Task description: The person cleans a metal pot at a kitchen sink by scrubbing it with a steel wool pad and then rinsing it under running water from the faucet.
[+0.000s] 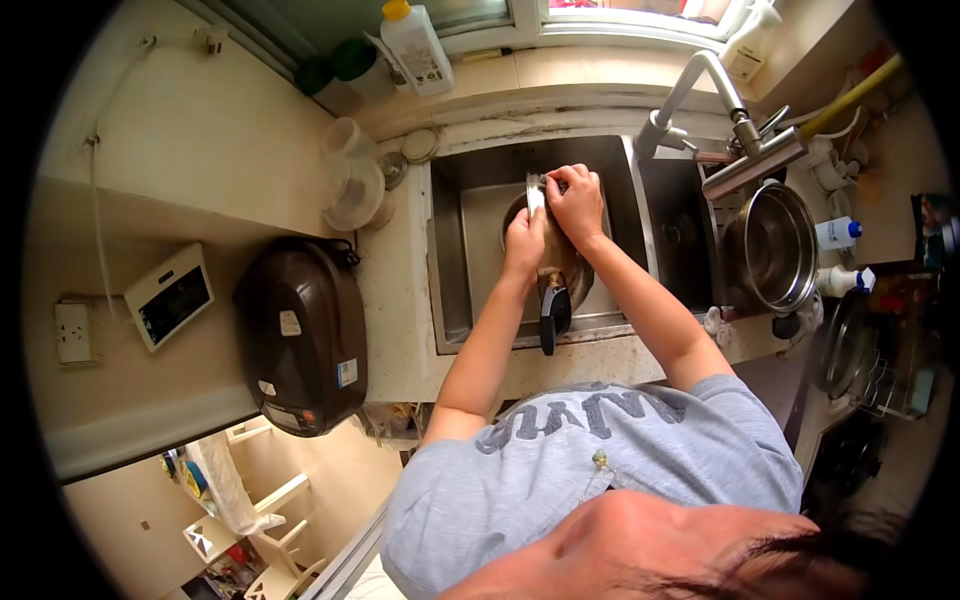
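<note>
Both hands are over the left basin of the steel sink (485,300). My left hand (523,242) is closed around a pale, shiny object with a narrow rim (536,190); its exact kind is unclear. My right hand (577,205) is beside it on the right, its fingers bent and pressed together at the object's edge. Whatever those fingers hold is hidden. Beneath the hands a round metal pan (573,268) sits in the basin, partly covered by them. Its black handle (555,318) points toward me.
A grey faucet (745,135) arches over the right basin (680,230). To the right stands a large steel pot (772,248). A dark brown appliance (305,335) sits on the left counter, near stacked clear containers (352,180). Bottles, including a white one (418,52), line the sill.
</note>
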